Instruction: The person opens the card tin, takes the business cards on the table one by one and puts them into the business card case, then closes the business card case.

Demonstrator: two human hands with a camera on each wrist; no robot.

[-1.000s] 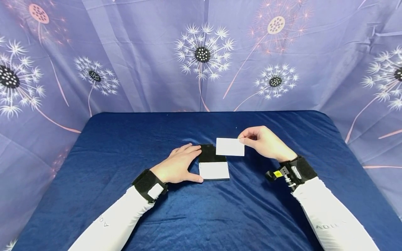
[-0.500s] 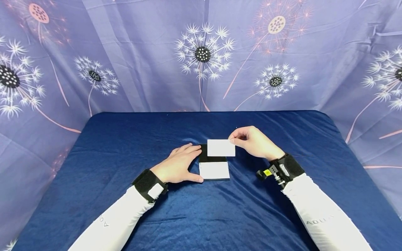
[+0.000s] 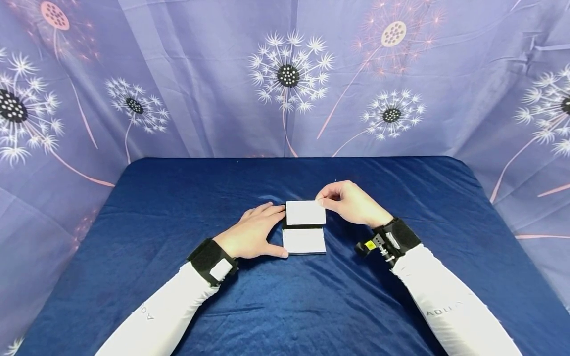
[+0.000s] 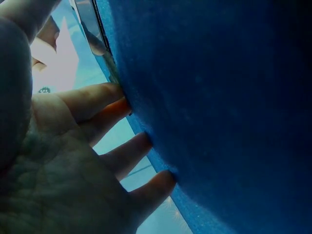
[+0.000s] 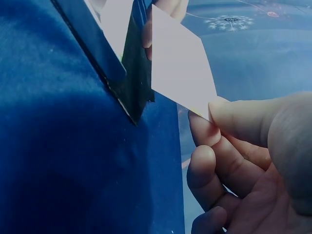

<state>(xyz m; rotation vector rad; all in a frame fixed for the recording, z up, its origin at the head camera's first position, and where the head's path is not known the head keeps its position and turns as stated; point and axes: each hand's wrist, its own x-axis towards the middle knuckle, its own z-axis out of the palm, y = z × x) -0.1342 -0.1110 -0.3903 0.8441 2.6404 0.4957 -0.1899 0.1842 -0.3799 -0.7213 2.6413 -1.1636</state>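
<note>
A card case (image 3: 307, 226) lies unfolded on the cloth, its black lid flap turned to the far side and its near half holding a white card stack (image 3: 304, 242). Between thumb and forefinger my right hand (image 3: 352, 203) pinches a white card (image 3: 305, 212) by its far right corner. In the right wrist view the card (image 5: 180, 63) stands clear of the black flap (image 5: 131, 73) and hides part of it. My left hand (image 3: 251, 232) rests at the case's left side, thumb at the near corner, fingers extended. The case's edge (image 4: 92, 29) looks shiny in the left wrist view.
A dark blue cloth (image 3: 200, 188) with soft wrinkles covers the table. Behind it hangs a purple curtain (image 3: 213, 74) printed with dandelions. Each wrist wears a black strap, and a small camera device (image 3: 371, 245) juts from the right one.
My right hand has carried the white card left and slightly nearer, from the flap's right side to over the flap. The left hand and the case stay in place.
</note>
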